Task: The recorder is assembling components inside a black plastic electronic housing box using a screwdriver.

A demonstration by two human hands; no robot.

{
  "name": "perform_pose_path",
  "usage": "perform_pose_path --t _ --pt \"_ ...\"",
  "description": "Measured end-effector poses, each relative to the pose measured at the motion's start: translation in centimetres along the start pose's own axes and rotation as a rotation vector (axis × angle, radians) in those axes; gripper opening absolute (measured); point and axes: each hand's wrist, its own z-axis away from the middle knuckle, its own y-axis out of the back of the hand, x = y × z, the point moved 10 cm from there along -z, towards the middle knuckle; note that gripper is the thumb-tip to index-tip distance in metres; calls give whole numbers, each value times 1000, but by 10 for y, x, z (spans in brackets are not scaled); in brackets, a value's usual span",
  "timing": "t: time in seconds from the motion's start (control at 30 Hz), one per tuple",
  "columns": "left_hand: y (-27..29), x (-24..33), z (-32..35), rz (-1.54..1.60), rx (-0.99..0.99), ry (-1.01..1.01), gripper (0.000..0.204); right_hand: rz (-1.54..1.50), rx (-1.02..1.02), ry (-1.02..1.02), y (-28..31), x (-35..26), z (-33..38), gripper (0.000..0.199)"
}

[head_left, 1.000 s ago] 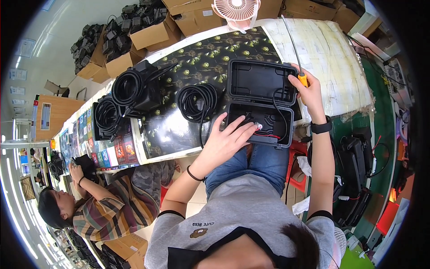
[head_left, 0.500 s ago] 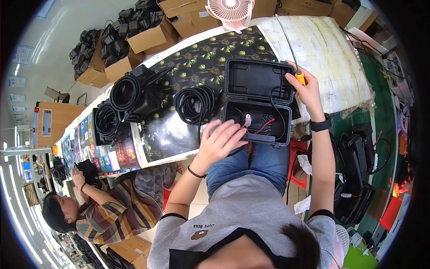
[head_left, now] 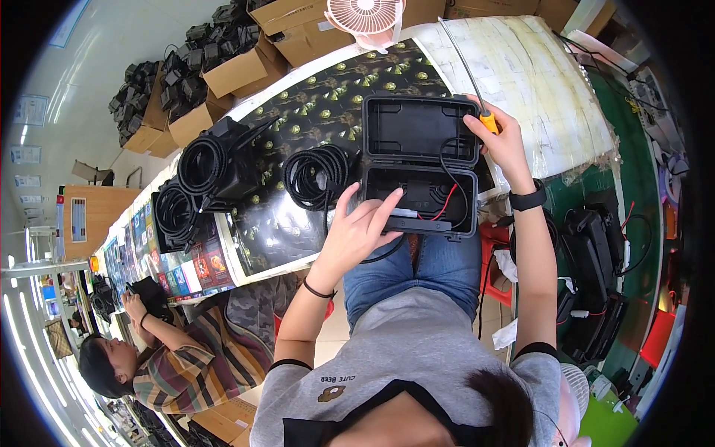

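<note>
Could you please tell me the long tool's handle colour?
The handle is yellow, clearest in the head view.

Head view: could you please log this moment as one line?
left hand: over open case; right hand: holding screwdriver, at lid; red wire: inside case; coiled cable: beside case

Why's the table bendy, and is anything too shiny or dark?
Head view: the fisheye lens curves the edges of the table; head view: glare whitens part of the dark sheet near the coiled cable; head view: the open black box looks dark inside, so small details blend together.
</note>
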Motion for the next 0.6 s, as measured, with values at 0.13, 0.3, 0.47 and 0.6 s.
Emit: perform_pose_path --t 0.13,0.3,0.47,0.6 --pt "10 17 -9 -221 -53 29 70 4 -10 18 1 -7 1 43" --pt "7 27 -6 -184 28 14 62 2 -32 252 -9 -38 -2 40" --pt "23 5 -2 -150 235 42 49 23 -89 291 -25 -73 -1 38" --pt "37 -19 9 -165 412 126 43 -1 -109 200 -41 -77 -1 35"
